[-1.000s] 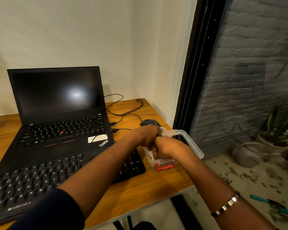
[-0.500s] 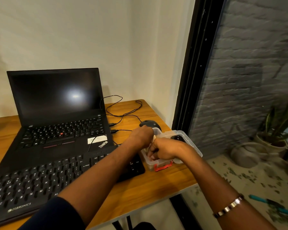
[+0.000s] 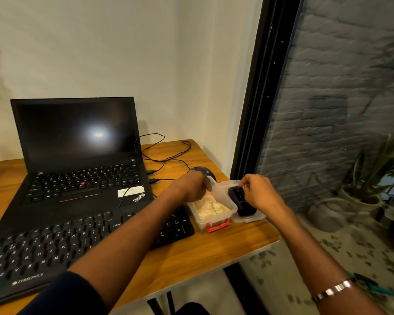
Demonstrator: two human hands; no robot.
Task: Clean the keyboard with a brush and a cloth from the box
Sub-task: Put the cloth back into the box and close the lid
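Observation:
A clear plastic box [image 3: 231,210] with a red latch stands open near the desk's right edge. A beige cloth [image 3: 210,206] lies folded inside it. My left hand [image 3: 192,186] grips the box's far left rim. The clear lid [image 3: 250,218] lies flat just right of the box, and my right hand [image 3: 259,194] pinches its far edge. A black oblong object [image 3: 240,201] rests on the lid, under that hand; I cannot tell whether it is the brush. The black Zebronics keyboard [image 3: 55,246] lies to the left, partly under my left forearm.
An open black laptop [image 3: 77,155] stands behind the keyboard. A black mouse [image 3: 203,171] and thin cables [image 3: 166,155] lie behind the box. The wooden desk's [image 3: 214,251] right edge is close to the lid. Beyond it are a black window frame and potted plants.
The lid has come off the box and moved to the right with my right hand. The cloth inside now shows. My left hand stayed on the box.

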